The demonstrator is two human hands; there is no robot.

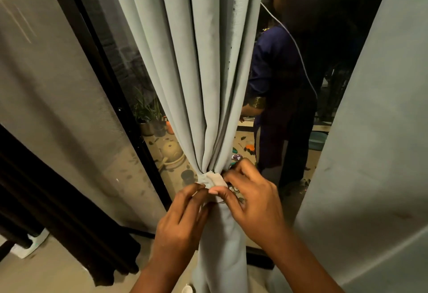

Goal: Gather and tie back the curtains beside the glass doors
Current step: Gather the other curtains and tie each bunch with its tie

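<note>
1. Dark night is showing through the black-framed glass doors (120,65), and our own shape is shining back in the glass.
2. We are standing close to the long pale grey curtain (208,72), which is hanging in folds right in front of us, bunched tight at the middle.
3. We are wrapping a small pale cloth tie-back band (212,181) around the bunched part.
4. Our left hand (183,218) is pinching the band's end from the left.
5. Our right hand (252,197) is pinching the band from the right, with the fingers curled behind the curtain.
6. Another pale grey curtain panel (375,153) is hanging just beside us on the right.
</note>
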